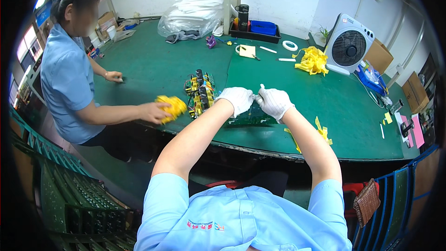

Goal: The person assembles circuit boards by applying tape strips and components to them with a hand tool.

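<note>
While near PCBs (201, 94), hands (275, 103) (red-txt shirt (223, 223))

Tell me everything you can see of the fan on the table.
The fan is boxy, with rounded corners, a pale, plastic-looking housing and a round, dark grille with a darker disc at its centre. Small dark knobs line its upper right corner. It stands on the green table toward the far right, its front turned to the work area; no hand touches it. A heap of yellow strips lies by its lower left and a cardboard box behind. Whether it is running cannot be told.
</note>
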Tool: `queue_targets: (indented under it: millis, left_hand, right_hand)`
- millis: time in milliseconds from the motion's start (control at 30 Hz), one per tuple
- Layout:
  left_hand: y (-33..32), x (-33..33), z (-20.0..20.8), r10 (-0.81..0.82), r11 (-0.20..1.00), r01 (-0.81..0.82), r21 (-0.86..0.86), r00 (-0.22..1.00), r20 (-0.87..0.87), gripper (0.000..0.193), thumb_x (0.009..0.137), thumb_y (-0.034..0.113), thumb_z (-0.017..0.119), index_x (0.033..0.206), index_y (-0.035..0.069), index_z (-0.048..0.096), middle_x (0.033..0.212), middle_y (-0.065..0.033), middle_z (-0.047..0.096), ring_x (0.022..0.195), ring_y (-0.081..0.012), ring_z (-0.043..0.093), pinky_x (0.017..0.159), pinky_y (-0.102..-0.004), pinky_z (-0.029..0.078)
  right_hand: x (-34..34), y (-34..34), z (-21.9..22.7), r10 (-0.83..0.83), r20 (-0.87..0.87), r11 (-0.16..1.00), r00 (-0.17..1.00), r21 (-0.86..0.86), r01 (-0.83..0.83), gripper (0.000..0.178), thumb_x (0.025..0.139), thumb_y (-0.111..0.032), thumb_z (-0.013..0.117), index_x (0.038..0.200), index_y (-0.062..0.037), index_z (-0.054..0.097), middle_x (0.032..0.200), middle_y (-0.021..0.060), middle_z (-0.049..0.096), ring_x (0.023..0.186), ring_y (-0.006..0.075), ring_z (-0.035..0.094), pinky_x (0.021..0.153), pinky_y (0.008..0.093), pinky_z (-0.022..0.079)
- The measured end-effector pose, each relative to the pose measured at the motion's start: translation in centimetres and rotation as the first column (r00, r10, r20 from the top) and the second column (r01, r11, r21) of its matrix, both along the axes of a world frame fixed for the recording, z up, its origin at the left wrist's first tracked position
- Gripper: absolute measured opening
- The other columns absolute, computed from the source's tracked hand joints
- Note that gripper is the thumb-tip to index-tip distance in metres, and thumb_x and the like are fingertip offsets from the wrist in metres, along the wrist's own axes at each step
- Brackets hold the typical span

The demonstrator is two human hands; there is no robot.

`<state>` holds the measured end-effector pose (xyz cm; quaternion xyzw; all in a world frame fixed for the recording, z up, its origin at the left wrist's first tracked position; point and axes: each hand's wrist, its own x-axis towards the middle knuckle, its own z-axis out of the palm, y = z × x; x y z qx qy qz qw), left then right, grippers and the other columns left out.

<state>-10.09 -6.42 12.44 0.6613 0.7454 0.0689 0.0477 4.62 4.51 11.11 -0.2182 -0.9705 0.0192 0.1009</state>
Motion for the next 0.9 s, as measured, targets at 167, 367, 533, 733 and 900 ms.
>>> queue_targets:
  millis: [167, 367, 533, 733, 900]
  left_hand:
    - [0.4, -0.3, 0.1, 0.007, 1.000, -0.007, -0.007, 1.000, -0.009, 0.039, 0.098, 0.032, 0.037, 0.100, 0.008, 0.067, 0.094, -0.0214, 0.070, 0.088, -0.0416, 0.068, 0.079, -0.0512, 0.054]
    - [0.9, -0.5, 0.2, 0.028, 1.000, -0.028, -0.003, 0.999, -0.016, 0.039, 0.098, 0.032, 0.036, 0.099, 0.008, 0.067, 0.095, -0.0207, 0.070, 0.089, -0.0412, 0.068, 0.079, -0.0508, 0.054]
    - [2.3, -0.7, -0.9, 0.112, 0.993, -0.112, 0.023, 0.993, 0.030, 0.041, 0.098, 0.031, 0.036, 0.105, 0.006, 0.068, 0.102, -0.0209, 0.070, 0.096, -0.0395, 0.067, 0.084, -0.0488, 0.054]
    - [4.0, -0.8, -0.5, 0.254, 0.967, -0.254, -0.012, 0.962, 0.098, 0.044, 0.098, 0.032, 0.038, 0.110, 0.005, 0.070, 0.113, -0.0207, 0.068, 0.105, -0.0385, 0.066, 0.091, -0.0468, 0.052]
    - [5.1, 0.3, -0.2, 0.365, 0.927, -0.375, 0.027, 0.914, 0.179, 0.048, 0.099, 0.036, 0.036, 0.107, 0.006, 0.072, 0.115, -0.0190, 0.068, 0.107, -0.0378, 0.065, 0.092, -0.0473, 0.051]
  right_hand:
    - [-0.3, 0.4, 0.1, -0.006, -0.008, 1.000, 1.000, 0.010, 0.006, 0.032, 0.097, -0.038, 0.049, 0.095, -0.0095, 0.064, 0.083, 0.0167, 0.069, 0.081, 0.0361, 0.069, 0.071, 0.0501, 0.053]
    - [-0.8, 0.9, -0.3, -0.040, -0.011, 0.999, 0.999, 0.036, 0.040, 0.031, 0.096, -0.038, 0.050, 0.094, -0.0102, 0.064, 0.085, 0.0159, 0.070, 0.083, 0.0349, 0.069, 0.072, 0.0495, 0.054]
    - [-2.0, 1.1, -0.6, -0.099, -0.027, 0.992, 0.995, 0.073, 0.101, 0.032, 0.096, -0.038, 0.049, 0.093, -0.0095, 0.065, 0.087, 0.0149, 0.071, 0.084, 0.0347, 0.069, 0.073, 0.0488, 0.054]
    - [-3.6, 0.8, -0.1, -0.247, -0.060, 0.965, 0.967, 0.074, 0.251, 0.034, 0.096, -0.039, 0.049, 0.093, -0.0093, 0.066, 0.088, 0.0158, 0.072, 0.084, 0.0346, 0.070, 0.077, 0.0475, 0.054]
    - [-3.6, 1.5, -1.5, -0.340, -0.203, 0.923, 0.918, 0.115, 0.368, 0.039, 0.097, -0.042, 0.048, 0.087, -0.0088, 0.066, 0.082, 0.0200, 0.070, 0.081, 0.0369, 0.070, 0.072, 0.0476, 0.056]
